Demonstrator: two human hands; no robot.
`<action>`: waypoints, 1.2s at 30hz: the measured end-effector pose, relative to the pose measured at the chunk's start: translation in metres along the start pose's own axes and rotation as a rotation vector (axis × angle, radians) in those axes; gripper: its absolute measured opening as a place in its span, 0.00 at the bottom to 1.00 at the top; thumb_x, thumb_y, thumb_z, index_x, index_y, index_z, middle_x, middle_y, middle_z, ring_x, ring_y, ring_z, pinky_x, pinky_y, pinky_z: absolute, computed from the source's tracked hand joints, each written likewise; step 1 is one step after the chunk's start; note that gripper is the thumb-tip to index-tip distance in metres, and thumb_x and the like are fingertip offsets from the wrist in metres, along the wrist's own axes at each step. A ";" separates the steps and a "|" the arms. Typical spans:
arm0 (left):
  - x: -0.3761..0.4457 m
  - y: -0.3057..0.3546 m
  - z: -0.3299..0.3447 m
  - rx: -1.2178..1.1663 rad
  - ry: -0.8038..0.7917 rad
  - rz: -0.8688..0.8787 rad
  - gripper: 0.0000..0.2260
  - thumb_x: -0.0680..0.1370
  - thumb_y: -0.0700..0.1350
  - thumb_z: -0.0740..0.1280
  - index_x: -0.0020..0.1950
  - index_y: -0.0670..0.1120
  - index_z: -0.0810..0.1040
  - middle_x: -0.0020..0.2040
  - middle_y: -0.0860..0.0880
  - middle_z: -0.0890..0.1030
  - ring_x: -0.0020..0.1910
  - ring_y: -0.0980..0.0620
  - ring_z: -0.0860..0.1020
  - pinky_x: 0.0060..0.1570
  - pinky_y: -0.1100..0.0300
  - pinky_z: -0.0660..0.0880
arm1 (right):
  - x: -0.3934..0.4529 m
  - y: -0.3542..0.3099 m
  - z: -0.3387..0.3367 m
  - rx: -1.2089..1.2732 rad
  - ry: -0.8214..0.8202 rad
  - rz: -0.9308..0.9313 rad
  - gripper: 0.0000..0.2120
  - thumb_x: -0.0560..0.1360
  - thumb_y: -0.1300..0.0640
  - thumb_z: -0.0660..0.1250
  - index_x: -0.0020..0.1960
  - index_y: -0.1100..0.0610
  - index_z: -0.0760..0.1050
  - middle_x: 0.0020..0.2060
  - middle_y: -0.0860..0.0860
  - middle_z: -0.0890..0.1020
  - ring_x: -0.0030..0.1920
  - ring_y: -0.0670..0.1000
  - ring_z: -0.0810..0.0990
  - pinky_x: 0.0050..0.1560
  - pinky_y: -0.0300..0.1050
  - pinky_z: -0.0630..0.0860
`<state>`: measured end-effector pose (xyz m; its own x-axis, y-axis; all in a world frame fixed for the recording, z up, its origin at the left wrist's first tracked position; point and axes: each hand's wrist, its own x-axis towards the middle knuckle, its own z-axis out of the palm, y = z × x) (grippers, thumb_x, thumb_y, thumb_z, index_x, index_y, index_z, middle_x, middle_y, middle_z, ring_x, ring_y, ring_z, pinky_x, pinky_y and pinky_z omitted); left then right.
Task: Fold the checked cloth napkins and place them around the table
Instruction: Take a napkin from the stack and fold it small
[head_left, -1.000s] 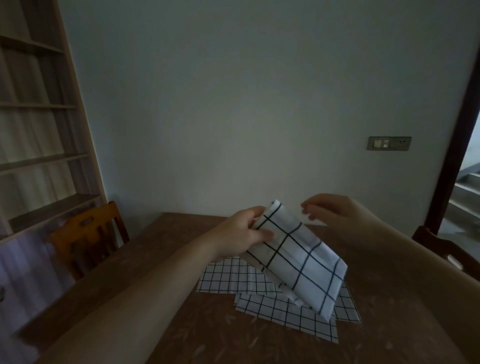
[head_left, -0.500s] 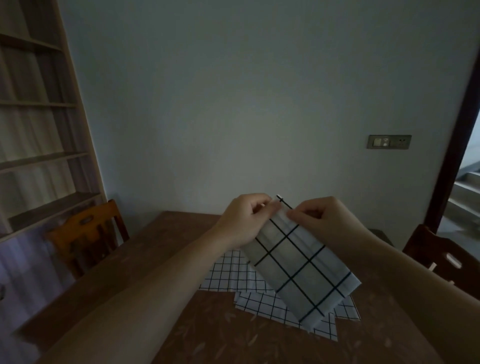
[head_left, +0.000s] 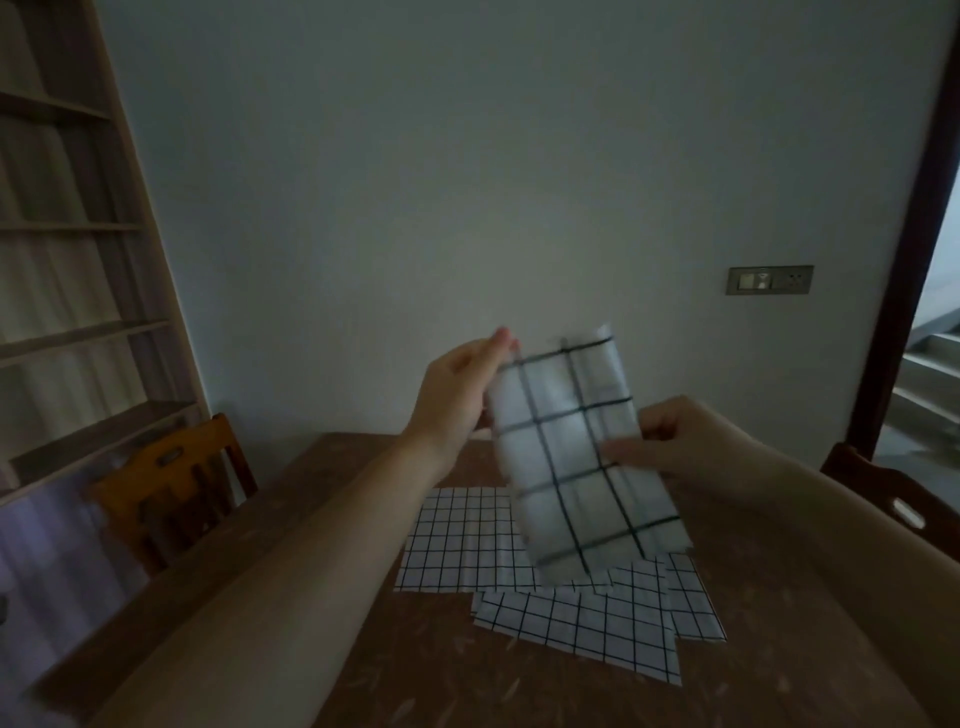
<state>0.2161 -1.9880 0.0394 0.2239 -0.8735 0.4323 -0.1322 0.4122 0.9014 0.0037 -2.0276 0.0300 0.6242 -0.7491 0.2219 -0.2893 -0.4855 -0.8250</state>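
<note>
Mid-frame, the folded checked napkin (head_left: 576, 457) is hovering above the table (head_left: 426, 675). The right hand (head_left: 680, 449) is pinching its right edge, while the left hand (head_left: 457, 397) is touching its left edge with straight, pressed-together fingers (head_left: 497, 347).

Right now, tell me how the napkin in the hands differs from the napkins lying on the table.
The held napkin has large, wide checks; the table napkins have fine, small ones. The held napkin is raised and tilted, the left hand at one edge, the right hand pinching the other; the table napkins lie flat, overlapping. Both are white with dark grid lines.
</note>
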 end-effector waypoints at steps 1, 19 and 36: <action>-0.003 -0.002 -0.001 -0.043 -0.037 -0.079 0.17 0.77 0.59 0.61 0.51 0.49 0.83 0.46 0.54 0.84 0.44 0.58 0.81 0.43 0.67 0.76 | -0.001 -0.001 -0.003 0.052 0.058 0.002 0.18 0.76 0.66 0.66 0.29 0.57 0.74 0.16 0.44 0.74 0.17 0.38 0.72 0.22 0.27 0.68; -0.020 -0.021 0.019 0.295 -0.298 -0.216 0.23 0.81 0.57 0.61 0.57 0.36 0.76 0.44 0.38 0.77 0.44 0.47 0.75 0.45 0.54 0.76 | -0.004 0.023 -0.005 0.267 0.202 0.080 0.10 0.77 0.58 0.67 0.47 0.65 0.81 0.34 0.51 0.86 0.34 0.46 0.85 0.32 0.36 0.79; -0.021 -0.011 0.015 -0.394 -0.283 -0.257 0.13 0.78 0.38 0.59 0.50 0.43 0.84 0.49 0.38 0.82 0.44 0.46 0.83 0.45 0.49 0.83 | -0.025 0.001 -0.019 0.453 0.126 -0.129 0.17 0.73 0.72 0.60 0.38 0.58 0.85 0.36 0.66 0.79 0.33 0.58 0.79 0.30 0.43 0.79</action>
<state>0.1987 -1.9785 0.0200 -0.0742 -0.9719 0.2232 0.2758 0.1951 0.9412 -0.0254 -2.0179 0.0338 0.5336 -0.7581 0.3749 0.1469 -0.3535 -0.9238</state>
